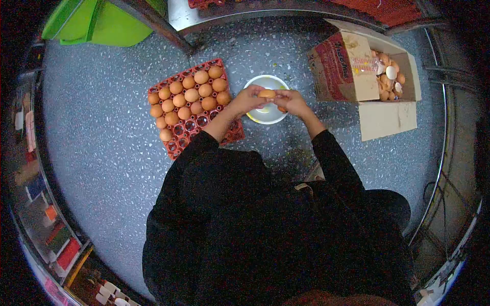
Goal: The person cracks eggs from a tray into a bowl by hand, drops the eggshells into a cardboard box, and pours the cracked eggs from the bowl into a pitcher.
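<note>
Over a white bowl (pixel 266 119) on the speckled floor, my left hand (pixel 246 100) and my right hand (pixel 294 102) meet around one brown egg (pixel 266 94). The fingers of both hands are closed on it from either side. Whether its shell is cracked cannot be made out. Some yellow shows on the bowl's rim and inside. Left of the bowl lies a red egg tray (pixel 235 133), with brown eggs (pixel 191 95) in its upper rows and bare cups along the lower part. My left forearm passes over the tray's right side.
At the right stands an open cardboard box (pixel 332 69) holding eggshells (pixel 391 72) and a clear plastic piece, one flap spread toward me. A green container (pixel 112 23) is at the upper left. A metal leg reaches the floor near the tray. Shelves line the left edge.
</note>
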`<state>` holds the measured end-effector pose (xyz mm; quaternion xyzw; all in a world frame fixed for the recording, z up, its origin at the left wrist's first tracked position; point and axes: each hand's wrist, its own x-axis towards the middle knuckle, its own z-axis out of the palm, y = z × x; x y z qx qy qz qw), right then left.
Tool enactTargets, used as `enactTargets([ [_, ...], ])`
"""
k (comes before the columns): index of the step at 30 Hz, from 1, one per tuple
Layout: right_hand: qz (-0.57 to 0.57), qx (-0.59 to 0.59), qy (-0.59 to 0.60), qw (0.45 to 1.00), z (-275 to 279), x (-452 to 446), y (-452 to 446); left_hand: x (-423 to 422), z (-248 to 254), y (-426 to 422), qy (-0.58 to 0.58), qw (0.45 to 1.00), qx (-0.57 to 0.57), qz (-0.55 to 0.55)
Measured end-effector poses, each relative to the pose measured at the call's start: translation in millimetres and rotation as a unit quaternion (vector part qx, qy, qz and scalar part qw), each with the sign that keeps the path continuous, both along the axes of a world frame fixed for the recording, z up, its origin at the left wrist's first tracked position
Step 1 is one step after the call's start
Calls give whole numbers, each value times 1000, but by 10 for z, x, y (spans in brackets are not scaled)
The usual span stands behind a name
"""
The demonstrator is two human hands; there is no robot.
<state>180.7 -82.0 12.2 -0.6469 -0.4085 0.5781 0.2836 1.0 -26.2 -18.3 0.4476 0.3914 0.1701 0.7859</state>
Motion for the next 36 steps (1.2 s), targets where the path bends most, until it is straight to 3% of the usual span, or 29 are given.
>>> enactTargets([
  [2, 21, 1, 6, 1000, -97, 1, 16, -12, -88, 38, 27, 990, 120, -72],
  [4, 42, 2, 12, 999, -100, -16, 21, 2, 31, 33, 63, 986, 135, -79],
  [8, 81, 22, -91, 992, -54, -95, 6, 1, 230, -7, 157, 959, 215, -99],
  [15, 112, 156, -180, 965, -98, -140, -35, 4, 77, -43, 184, 946, 257, -77],
  [19, 147, 108, -246, 952, -27, -114, -13, -27, 146, -45, 164, 957, 227, -77],
  [21, 158, 172, -275, 933, -27, -58, -40, -48, 119, -36, 149, 961, 216, -84],
  [23, 172, 208, -312, 911, -33, -13, -74, -68, 12, -48, 135, 921, 350, -106],
  [24, 186, 243, -348, 886, 0, -10, -79, -74, 55, -36, 135, 921, 350, -108],
  [26, 192, 278, -380, 861, 70, -5, -113, -78, 145, -20, 122, 862, 467, -158],
  [30, 187, 351, -446, 802, 127, -51, -188, -67, 104, -63, 122, 804, 552, -186],
  [33, 176, 352, -476, 787, 186, -96, -235, 3, 141, -91, 163, 747, 624, -161],
  [35, 131, 354, -455, 807, 232, -86, -180, 39, 319, -69, 194, 793, 558, -150],
  [36, 108, 319, -440, 833, 316, -74, -137, 28, 370, 14, 190, 734, 626, -184],
])
